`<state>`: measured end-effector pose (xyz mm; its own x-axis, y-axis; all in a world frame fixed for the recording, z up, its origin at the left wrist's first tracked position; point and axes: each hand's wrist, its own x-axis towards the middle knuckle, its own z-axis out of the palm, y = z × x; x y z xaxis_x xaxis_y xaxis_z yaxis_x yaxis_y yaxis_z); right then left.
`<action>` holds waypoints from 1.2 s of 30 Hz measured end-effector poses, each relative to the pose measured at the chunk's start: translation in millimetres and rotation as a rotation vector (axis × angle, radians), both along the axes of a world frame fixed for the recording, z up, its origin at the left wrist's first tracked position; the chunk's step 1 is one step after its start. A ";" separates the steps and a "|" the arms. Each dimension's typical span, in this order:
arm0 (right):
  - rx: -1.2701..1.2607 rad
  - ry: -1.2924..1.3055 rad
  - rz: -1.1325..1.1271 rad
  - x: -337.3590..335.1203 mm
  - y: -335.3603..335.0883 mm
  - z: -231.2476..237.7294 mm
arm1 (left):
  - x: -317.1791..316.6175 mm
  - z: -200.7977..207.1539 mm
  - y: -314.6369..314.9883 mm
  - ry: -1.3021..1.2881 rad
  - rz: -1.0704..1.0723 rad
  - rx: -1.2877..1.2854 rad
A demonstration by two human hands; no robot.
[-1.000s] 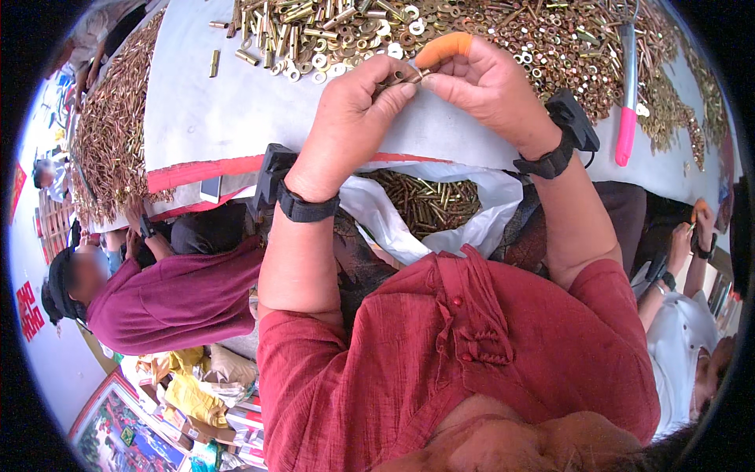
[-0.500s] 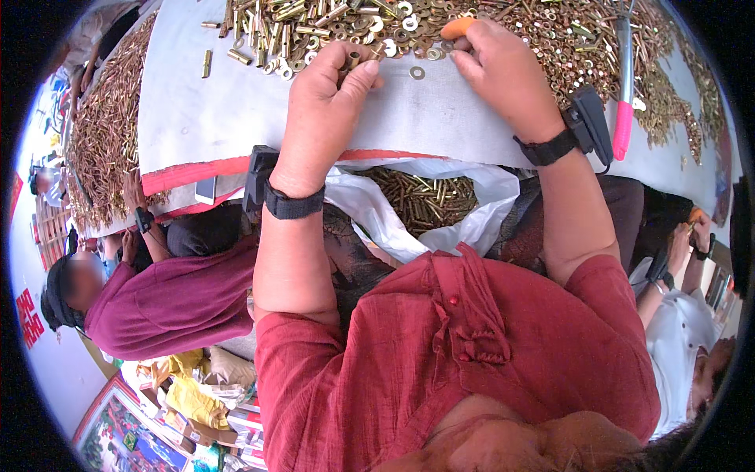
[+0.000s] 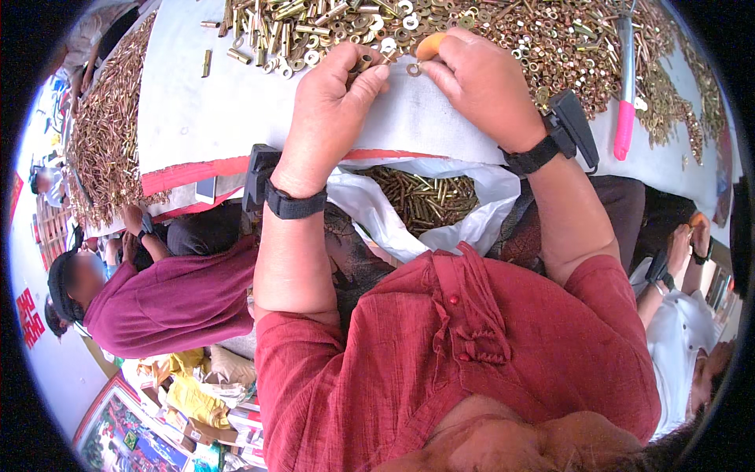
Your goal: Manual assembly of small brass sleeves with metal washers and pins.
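My left hand [image 3: 334, 102] is closed on a small brass-coloured bolt [image 3: 388, 57], its thin end sticking out past the fingertips. A hollow metal sleeve [image 3: 364, 62] also shows within those curled fingers. Close by on the right, my right hand [image 3: 491, 90] pinches a flat washer [image 3: 414, 70] between thumb and forefinger. An orange finger cover [image 3: 429, 46] sits on one of its fingertips. Washer and bolt end are a small gap apart. Just beyond both hands lie heaped washers [image 3: 403, 35], loose sleeves [image 3: 275, 35] and a pile of nuts [image 3: 543, 59].
A white bag [image 3: 497, 197] holding finished-looking bolts [image 3: 425, 200] hangs open at the pale table's [image 3: 212, 110] near edge. A pink-handled tool [image 3: 624, 126] lies at right, a phone [image 3: 206, 189] at left. Co-workers sit on both sides, a bolt heap [image 3: 110, 118] before the left one.
My right hand has moved left toward my left hand, now with a washer in its pinch. The single washer that lay on the cloth between the hands is gone from there.
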<state>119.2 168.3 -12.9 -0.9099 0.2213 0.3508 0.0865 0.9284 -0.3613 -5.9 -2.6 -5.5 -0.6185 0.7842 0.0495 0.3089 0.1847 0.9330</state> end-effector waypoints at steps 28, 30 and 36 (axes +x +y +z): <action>-0.722 -0.018 0.177 9.2 2.1 16.5 | 5.9 -0.7 1.1 0.104 -0.165 -0.015; -0.580 0.009 0.207 10.4 1.7 17.9 | 6.4 -1.5 0.9 0.097 -0.169 -0.013; -1.189 -0.019 0.126 4.8 -1.6 0.7 | 7.5 -1.2 1.6 0.039 -0.176 -0.010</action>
<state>124.0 166.8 -12.2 -0.9514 0.3068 -0.0270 0.0333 0.0152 -0.9993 1.6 -1.0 -6.7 -0.4692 0.8809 0.0624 0.3729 0.1337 0.9182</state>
